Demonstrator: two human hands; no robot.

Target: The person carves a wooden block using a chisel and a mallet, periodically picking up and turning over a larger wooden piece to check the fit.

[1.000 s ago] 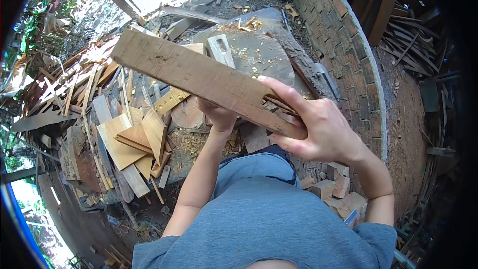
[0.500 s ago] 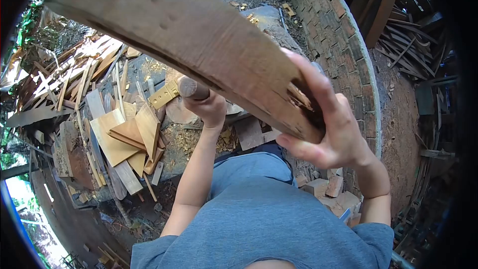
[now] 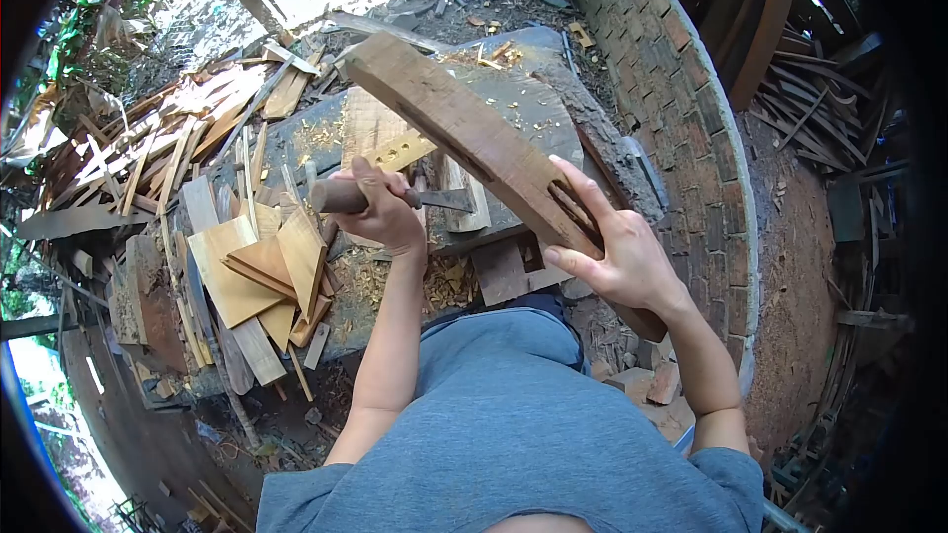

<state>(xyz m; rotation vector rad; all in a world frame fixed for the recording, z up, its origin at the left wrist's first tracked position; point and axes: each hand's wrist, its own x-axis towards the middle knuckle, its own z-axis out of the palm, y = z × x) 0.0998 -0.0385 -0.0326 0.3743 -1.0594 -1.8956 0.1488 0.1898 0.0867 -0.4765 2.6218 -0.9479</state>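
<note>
My left hand point(image 3: 383, 222) is wrapped round the wooden handle of a chisel point(image 3: 339, 196), whose metal blade points right, beneath the timber. A long, thick piece of timber point(image 3: 459, 128) slants across the view, its lower end in my right hand point(image 3: 632, 259). Fingers lie over its top and the thumb along the near side. A narrow slot point(image 3: 575, 209) is cut in the timber beside my right fingers, and another opening shows along its near side. Behind the chisel lie a pale strip with holes point(image 3: 403, 150) and a small wood block point(image 3: 470, 199).
A workbench point(image 3: 528, 104) littered with shavings stands in front of me. Flat offcuts point(image 3: 229, 276) are stacked at its left, with long scrap strips point(image 3: 148, 178) beyond. A curved brick wall point(image 3: 681, 118) runs along the right. More scrap wood point(image 3: 805, 104) leans past it.
The timber has come down and away from the camera, with my right hand lower on the view's right side. The chisel has swung so its blade now shows, pointing right.
</note>
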